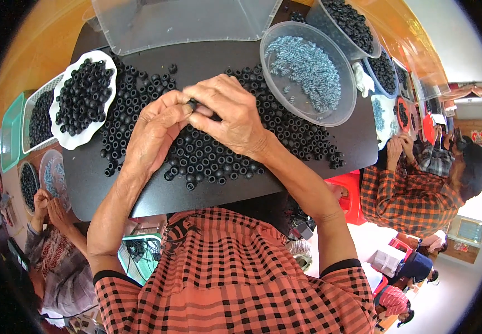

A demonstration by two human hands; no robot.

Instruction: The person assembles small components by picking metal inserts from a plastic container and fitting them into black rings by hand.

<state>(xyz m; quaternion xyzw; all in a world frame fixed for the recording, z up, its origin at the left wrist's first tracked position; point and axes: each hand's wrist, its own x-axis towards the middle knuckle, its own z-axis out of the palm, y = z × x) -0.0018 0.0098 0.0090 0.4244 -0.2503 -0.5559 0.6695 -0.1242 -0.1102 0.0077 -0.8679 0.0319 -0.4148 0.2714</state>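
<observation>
My left hand [154, 129] and my right hand [225, 114] meet above the middle of the table. Between their fingertips is a small black round piece [192, 103], mostly covered by the fingers. Both hands are closed on it. Something dark shows under the curled right fingers; whether it is held or lies beneath, I cannot tell. Below and around the hands spread many loose black ball-shaped pieces [207, 149] with round holes. A clear round tub [347, 108] of small bluish metal springs [307, 69] stands to the right of my right hand.
A white scalloped plate [65, 138] heaped with black pieces stands at left, beside a white basket [28, 146]. A clear plastic bin [185, 22] lies at the far edge. Another tub [321, 25] holds black parts. Co-workers sit left and right; a red stool [352, 192] stands nearby.
</observation>
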